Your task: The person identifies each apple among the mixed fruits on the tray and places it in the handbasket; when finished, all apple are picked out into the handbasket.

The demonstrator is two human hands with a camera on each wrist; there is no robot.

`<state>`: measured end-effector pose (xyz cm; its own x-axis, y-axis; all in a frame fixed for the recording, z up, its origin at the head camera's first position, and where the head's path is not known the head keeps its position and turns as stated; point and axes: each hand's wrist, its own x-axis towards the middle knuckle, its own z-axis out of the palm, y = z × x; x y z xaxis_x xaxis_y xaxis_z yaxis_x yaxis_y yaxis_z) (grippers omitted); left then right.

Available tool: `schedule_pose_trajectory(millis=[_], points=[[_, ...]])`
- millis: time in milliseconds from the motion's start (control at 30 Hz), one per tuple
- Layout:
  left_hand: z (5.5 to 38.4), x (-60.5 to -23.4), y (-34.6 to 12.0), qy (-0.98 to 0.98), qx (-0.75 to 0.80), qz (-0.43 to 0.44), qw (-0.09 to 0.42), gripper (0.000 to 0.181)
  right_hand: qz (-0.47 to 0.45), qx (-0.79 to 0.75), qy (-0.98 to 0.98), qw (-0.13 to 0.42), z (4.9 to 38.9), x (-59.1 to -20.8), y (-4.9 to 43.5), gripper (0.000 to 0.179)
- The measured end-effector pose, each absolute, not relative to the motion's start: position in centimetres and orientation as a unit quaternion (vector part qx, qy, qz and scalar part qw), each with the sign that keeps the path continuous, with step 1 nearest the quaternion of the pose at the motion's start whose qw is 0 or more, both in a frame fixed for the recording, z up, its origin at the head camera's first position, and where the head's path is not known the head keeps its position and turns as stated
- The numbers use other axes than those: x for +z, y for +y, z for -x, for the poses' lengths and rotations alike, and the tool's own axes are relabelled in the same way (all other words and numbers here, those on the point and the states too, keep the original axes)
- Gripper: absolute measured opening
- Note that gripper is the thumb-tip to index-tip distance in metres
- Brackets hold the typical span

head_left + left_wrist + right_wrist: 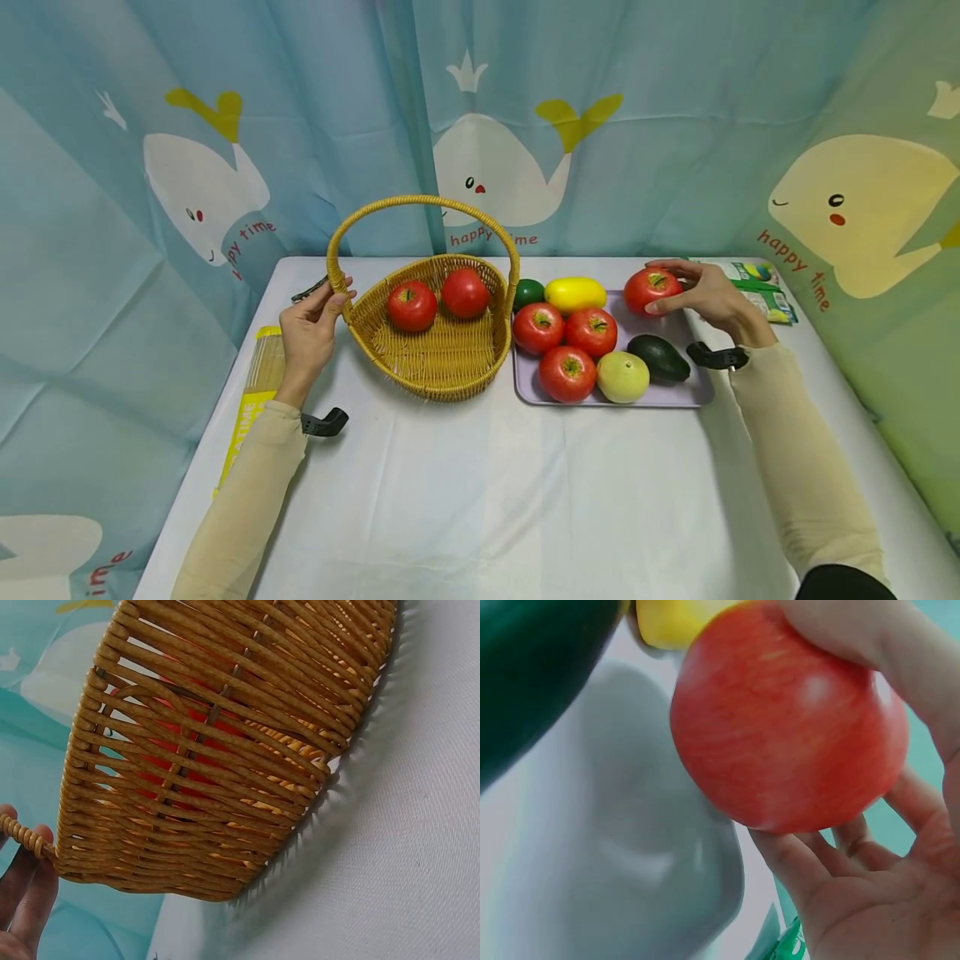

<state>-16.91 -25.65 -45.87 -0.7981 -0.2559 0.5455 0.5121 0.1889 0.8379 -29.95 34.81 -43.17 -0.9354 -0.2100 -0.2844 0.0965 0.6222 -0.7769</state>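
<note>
My left hand (309,332) grips the wicker basket (427,379) at the left foot of its arched handle (21,834). Two red apples (412,306) lie inside the basket, toward the back. Over the back right of a pale purple tray (615,406), my right hand (712,296) holds another red apple (787,727) between thumb and fingers. Its underside shows apart from the tray floor in the right wrist view. On the tray are three more red apples (567,374), a pale green round fruit (622,377), an avocado (659,358), a yellow oblong fruit (575,295) and a dark green one (529,293).
A yellow-ended pack of long thin sticks (258,383) lies along the table's left side, beside the left forearm. Green packets (765,292) lie at the back right corner. A patterned curtain (337,125) hangs round the white table (480,492).
</note>
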Motion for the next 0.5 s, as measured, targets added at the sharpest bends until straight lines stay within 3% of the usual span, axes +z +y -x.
schedule_pose_trajectory(millis=[500], points=[[16.8,-45.9,-25.7,-0.709,-0.633,0.088,0.298,0.035,0.018,-0.478,0.867,0.14,28.3,-41.1,34.3,0.075]])
